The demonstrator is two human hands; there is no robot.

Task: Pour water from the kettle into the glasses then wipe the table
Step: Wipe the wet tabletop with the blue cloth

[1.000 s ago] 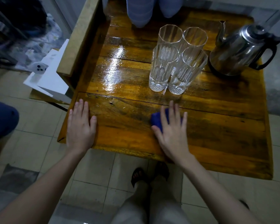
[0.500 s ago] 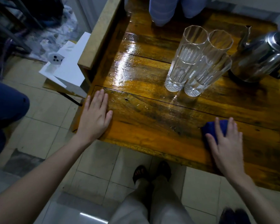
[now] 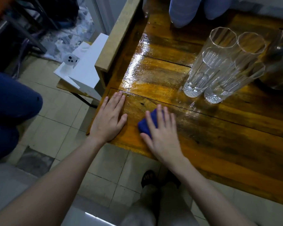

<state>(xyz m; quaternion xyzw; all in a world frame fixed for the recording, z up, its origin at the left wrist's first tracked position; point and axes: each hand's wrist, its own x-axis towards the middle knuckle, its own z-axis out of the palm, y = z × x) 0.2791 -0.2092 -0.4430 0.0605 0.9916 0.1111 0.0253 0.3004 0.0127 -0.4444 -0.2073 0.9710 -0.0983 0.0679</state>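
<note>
A glossy wooden table (image 3: 219, 141) fills the right of the view, wet and shiny in its far left part. Three tall clear glasses (image 3: 219, 66) stand bunched together at the right. Behind them, cut by the frame's right edge, is the steel kettle (image 3: 281, 66). My right hand (image 3: 162, 134) lies flat with spread fingers, pressing a small blue cloth (image 3: 147, 124) onto the table near the front left corner. My left hand (image 3: 109, 119) rests flat and empty on the table's front left corner, just left of the cloth.
A raised wooden rail (image 3: 119, 35) runs along the table's left side. White paper sheets (image 3: 87, 62) and a small white device lie on a low stand beyond it. Another person's knees (image 3: 186, 8) touch the far edge. A blue-trousered leg (image 3: 10, 108) is at left; my feet are below.
My right hand has slid the blue cloth leftward from the table's front right part to just beside my left hand. The left hand stayed on the corner. The view shifted left.
</note>
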